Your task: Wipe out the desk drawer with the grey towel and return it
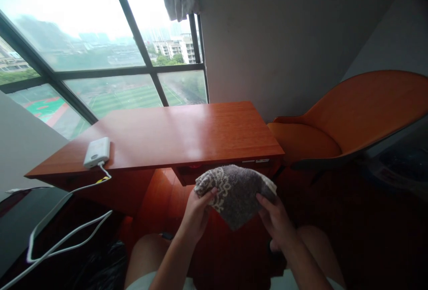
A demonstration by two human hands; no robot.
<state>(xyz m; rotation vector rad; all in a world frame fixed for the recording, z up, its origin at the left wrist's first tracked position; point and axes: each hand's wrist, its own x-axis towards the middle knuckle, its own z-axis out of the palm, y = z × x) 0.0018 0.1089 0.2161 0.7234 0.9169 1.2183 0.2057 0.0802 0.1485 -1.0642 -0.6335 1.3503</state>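
Below the bench (174,136) edge, left hand (197,214) and right hand (276,221) pinch the cloth (236,194); fingers closed on opposite edges. Keep tension even, corners aligned.

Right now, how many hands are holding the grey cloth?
2. The left hand grips the grey cloth at its left edge, and the right hand grips its right side. Both hold it in front of the wooden desk. No other hands are visible.

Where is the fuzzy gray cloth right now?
The cloth is low in the middle of the head view, held between the left hand and right hand, just before the desk.
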